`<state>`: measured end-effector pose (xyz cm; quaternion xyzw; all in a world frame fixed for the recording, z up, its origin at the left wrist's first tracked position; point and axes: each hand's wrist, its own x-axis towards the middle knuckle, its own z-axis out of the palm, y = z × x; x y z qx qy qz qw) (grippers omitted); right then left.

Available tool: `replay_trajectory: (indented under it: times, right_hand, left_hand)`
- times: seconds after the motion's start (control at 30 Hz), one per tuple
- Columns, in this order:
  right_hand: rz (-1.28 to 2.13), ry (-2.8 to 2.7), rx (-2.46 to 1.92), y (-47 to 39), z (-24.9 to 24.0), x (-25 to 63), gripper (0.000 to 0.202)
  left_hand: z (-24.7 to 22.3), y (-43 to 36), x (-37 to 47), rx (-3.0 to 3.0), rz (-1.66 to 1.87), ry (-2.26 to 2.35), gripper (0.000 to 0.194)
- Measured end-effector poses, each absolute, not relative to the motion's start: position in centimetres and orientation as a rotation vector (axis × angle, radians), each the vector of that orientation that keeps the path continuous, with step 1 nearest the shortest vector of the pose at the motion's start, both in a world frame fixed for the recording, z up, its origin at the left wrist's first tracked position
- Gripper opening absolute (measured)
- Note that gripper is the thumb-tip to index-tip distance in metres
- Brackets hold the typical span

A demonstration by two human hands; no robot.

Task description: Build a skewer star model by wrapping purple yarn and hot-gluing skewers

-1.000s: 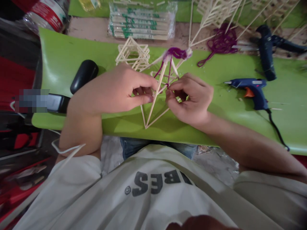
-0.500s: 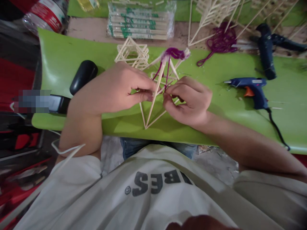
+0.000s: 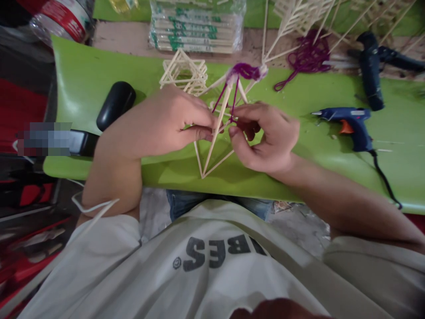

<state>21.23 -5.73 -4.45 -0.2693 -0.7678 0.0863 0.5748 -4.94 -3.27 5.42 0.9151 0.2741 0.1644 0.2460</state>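
Note:
A frame of thin wooden sticks [image 3: 212,150] stands in front of me, its sticks meeting at a low point near the table's edge. Purple yarn [image 3: 244,70] is wrapped round its top, with strands hanging down to a small knot between my hands. My left hand [image 3: 179,122] is closed, thumb and fingers pinching the frame beside the upright stick; the fingertips are partly hidden behind it. My right hand [image 3: 268,135] has curled fingers at the yarn knot, with the forefinger touching the yarn and the thumb slightly below.
A blue glue gun [image 3: 348,122] with an orange trigger lies at right. Behind are a smaller stick frame [image 3: 182,73], packaged sticks [image 3: 195,31], a purple yarn heap [image 3: 308,53] and a dark tool [image 3: 370,71]. A black rounded object [image 3: 116,106] sits left on the green table [image 3: 79,75].
My right thumb and forefinger have parted a little at the yarn knot, and the hand has shifted slightly right. My left hand keeps its grip; the frame's top has shifted slightly right.

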Motion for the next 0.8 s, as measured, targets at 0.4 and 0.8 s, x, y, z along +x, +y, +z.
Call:
replay_trajectory:
  times: [0.4, 0.8]
  right_hand:
    - [0.210, -1.829, -0.685, -6.0, -4.7, 21.6, 0.012]
    - [0.286, -1.697, -0.779, -6.6, -3.6, 20.4, 0.017]
  left_hand:
    - [5.4, -3.4, -4.8, 2.466, 0.347, 0.820, 0.032]
    - [5.3, -3.5, -4.6, 2.523, 0.520, 0.733, 0.021]
